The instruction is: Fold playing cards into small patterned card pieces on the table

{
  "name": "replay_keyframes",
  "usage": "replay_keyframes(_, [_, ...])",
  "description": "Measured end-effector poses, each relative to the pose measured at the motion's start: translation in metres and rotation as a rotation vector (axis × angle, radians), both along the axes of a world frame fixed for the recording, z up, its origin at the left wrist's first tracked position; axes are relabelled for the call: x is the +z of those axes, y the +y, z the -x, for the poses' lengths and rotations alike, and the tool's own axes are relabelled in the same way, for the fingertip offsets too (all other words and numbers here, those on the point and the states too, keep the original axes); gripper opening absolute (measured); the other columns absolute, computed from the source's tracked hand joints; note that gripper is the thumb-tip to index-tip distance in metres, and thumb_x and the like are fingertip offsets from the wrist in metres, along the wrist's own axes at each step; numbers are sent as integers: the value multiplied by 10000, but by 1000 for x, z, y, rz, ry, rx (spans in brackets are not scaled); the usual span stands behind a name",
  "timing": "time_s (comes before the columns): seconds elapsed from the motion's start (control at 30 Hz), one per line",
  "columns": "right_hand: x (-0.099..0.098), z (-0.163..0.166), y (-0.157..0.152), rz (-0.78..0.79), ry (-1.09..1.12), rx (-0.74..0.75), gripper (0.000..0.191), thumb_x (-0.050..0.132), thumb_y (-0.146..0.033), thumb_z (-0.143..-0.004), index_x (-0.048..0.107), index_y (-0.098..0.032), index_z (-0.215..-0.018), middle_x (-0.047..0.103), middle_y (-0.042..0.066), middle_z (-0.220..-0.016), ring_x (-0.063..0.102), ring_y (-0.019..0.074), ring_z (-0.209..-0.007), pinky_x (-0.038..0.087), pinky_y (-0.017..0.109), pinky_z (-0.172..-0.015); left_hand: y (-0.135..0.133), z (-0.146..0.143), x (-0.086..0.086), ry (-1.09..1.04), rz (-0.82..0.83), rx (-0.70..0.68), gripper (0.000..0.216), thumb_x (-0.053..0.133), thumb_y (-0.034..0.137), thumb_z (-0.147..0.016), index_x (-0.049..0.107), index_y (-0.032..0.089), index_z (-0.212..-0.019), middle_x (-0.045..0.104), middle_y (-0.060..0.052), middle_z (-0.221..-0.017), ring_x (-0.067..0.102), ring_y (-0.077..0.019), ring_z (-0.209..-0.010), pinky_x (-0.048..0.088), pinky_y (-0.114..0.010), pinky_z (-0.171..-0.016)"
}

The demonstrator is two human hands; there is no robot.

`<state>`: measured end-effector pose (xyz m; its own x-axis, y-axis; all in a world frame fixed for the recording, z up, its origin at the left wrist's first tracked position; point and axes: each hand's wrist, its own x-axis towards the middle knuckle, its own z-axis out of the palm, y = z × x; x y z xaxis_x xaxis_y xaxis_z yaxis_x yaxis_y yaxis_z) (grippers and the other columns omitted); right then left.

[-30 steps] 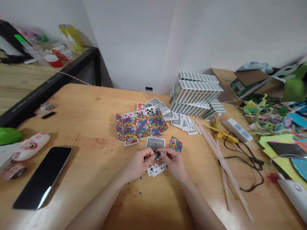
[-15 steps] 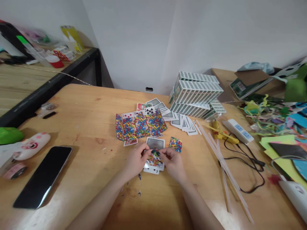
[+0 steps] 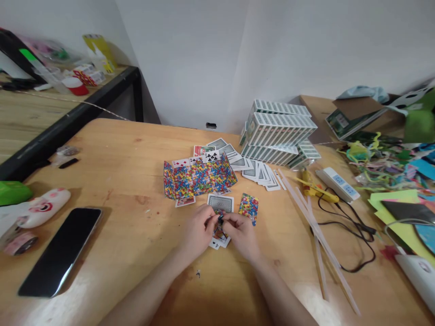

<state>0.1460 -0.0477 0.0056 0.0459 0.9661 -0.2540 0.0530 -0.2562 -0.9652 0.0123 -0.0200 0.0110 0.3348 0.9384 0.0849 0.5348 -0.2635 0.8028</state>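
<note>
My left hand point(image 3: 200, 226) and my right hand point(image 3: 239, 230) meet at the fingertips. Both are closed in a pinch on a playing card point(image 3: 220, 233) with a colourful picture face, mostly covered by my fingers. Under it lie more cards, among them a four point(image 3: 215, 244) and a grey-backed card point(image 3: 220, 202). Just right of my right hand is a card with a multicoloured pattern point(image 3: 249, 208). Beyond my hands a folded strip of patterned cards point(image 3: 200, 179) stands upright, with card faces showing over its back edge.
Loose cards point(image 3: 260, 173) spread toward stacked card boxes point(image 3: 280, 129). On the right lie clear glue sticks point(image 3: 314, 237), a yellow glue gun point(image 3: 321, 194), a power strip point(image 3: 338, 184) with a black cord and scattered coloured scraps. A phone point(image 3: 61, 251) lies at left.
My hands have shifted slightly and my fingers sit closer together over the card. The held card and the four beneath it are turned. More of the patterned card at right shows.
</note>
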Motion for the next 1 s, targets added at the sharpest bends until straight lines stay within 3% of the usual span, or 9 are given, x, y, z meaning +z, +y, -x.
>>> replay_keyframes(0.3, [-5,0,-2,5,20,-61,157,478,-167,-596,634,-154,-602,473,-33,-501,367,90,-460,299,199,-445,-3,-3,0,10,-61,12,211,393,178,-831,397,193,-620,458,8,-650,458,-143,-651,330,-240,-568])
replay_keyframes(0.6, [-6,-12,-1,-61,9,54,288,456,-154,-611,722,-188,-716,651,9,-669,506,127,-548,401,221,-512,0,1,3,7,-71,32,229,403,185,-819,381,190,-592,435,23,-610,439,-129,-615,320,-226,-545])
replay_keyframes(0.8, [-8,-15,0,-10,233,37,251,471,-249,-731,691,-169,-820,655,33,-706,555,147,-588,431,236,-533,3,6,4,-31,-19,107,221,433,236,-801,426,186,-586,419,45,-548,422,-111,-543,320,-207,-507])
replay_keyframes(0.9, [-8,-15,1,-29,151,43,161,563,-282,-745,654,-160,-794,632,13,-675,541,128,-578,422,219,-540,3,6,4,-74,33,160,202,453,255,-797,464,180,-609,446,47,-545,435,-103,-527,335,-197,-493])
replay_keyframes(1.0, [-6,-18,1,-115,6,35,166,546,-299,-780,633,-157,-770,625,20,-663,552,137,-596,433,226,-548,4,6,4,-136,67,104,157,484,259,-790,541,172,-673,538,25,-605,491,-104,-557,375,-191,-505])
